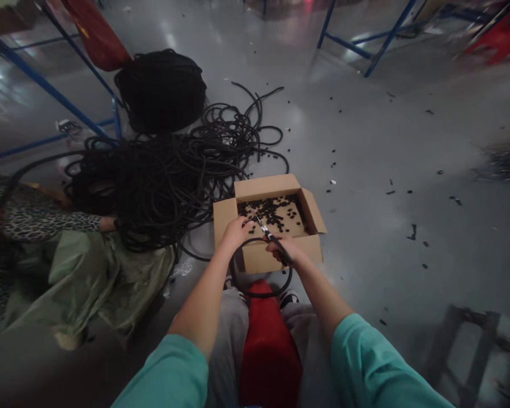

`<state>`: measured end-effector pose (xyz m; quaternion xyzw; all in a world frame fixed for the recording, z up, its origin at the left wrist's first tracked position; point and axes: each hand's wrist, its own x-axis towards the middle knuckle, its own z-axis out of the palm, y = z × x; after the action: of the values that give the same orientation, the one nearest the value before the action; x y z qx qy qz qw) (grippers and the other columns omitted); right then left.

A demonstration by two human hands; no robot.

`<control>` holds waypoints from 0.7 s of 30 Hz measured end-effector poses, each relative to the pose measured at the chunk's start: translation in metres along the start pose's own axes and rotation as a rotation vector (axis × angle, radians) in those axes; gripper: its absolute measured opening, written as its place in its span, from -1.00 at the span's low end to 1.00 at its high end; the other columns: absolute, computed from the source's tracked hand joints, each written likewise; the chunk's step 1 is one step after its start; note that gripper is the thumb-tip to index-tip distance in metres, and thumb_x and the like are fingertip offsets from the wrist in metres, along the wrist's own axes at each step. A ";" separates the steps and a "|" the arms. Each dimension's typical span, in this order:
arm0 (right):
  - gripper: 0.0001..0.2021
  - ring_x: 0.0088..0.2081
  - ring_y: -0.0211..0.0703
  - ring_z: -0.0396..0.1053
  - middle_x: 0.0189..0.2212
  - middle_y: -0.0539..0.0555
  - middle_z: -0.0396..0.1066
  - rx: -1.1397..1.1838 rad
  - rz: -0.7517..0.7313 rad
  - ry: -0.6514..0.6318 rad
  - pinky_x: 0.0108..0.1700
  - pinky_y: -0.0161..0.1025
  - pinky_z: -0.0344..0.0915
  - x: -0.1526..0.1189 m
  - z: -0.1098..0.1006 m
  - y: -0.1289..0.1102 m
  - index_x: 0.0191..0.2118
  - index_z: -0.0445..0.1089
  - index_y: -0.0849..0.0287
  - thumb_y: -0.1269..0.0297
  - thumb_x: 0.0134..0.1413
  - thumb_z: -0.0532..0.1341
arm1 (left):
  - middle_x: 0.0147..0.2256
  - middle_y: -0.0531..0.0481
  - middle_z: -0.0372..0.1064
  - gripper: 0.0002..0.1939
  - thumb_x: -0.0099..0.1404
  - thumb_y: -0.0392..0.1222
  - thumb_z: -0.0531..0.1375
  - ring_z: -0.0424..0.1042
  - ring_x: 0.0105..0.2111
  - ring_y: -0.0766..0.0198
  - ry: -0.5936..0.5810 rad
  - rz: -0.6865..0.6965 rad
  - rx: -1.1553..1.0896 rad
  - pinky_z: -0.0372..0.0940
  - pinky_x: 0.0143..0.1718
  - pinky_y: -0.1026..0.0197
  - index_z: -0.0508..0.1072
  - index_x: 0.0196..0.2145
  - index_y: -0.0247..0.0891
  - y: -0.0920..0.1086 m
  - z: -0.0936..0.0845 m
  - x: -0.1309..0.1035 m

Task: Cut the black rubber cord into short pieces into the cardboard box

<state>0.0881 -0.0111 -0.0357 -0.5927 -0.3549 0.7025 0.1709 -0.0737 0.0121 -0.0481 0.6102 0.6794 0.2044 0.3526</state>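
Observation:
My right hand (283, 249) is closed around the dark handles of a pair of scissors (263, 228). Their metal blades point up and left over an open cardboard box (279, 255). Beside the blades, my left hand (238, 229) pinches a black cord (261, 294), which hangs in a loop below both hands. The exact spot where the fingers grip the cord is partly hidden. Many short black cut pieces (272, 209) lie scattered on the bottom of the box.
A tangled heap of black cord (165, 170) lies left of the box, with a large black coil (161, 90) behind it. A co-worker's patterned sleeve (55, 221) reaches in at the left. Blue metal frames (386, 39) stand at the back. Black scraps dot the grey floor.

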 end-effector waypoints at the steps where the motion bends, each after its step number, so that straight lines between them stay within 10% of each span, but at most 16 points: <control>1: -0.55 -0.77 -0.42 -0.02 -0.84 -0.20 0.03 -0.021 -0.013 0.014 -0.72 -0.43 -0.14 0.002 -0.001 0.002 -0.24 0.33 0.25 0.44 -0.48 0.11 | -0.53 -0.01 0.34 -0.80 0.17 -0.15 0.03 0.31 -0.53 0.33 0.003 0.003 0.002 0.16 -0.46 0.30 0.39 -0.45 -0.29 0.000 0.001 0.000; 21: -0.65 -0.72 -0.38 0.06 -0.79 -0.14 0.08 -0.182 -0.157 0.191 -0.66 -0.41 -0.05 0.004 -0.017 0.007 -0.33 0.36 0.27 0.43 -0.43 0.09 | -0.38 -0.13 0.39 -0.81 0.19 -0.21 0.00 0.35 -0.35 0.22 0.072 -0.072 0.099 0.16 -0.33 0.25 0.38 -0.40 -0.30 -0.001 0.001 0.002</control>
<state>0.1045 -0.0085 -0.0447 -0.6402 -0.4445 0.5924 0.2040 -0.0739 0.0140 -0.0497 0.5941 0.7226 0.1795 0.3043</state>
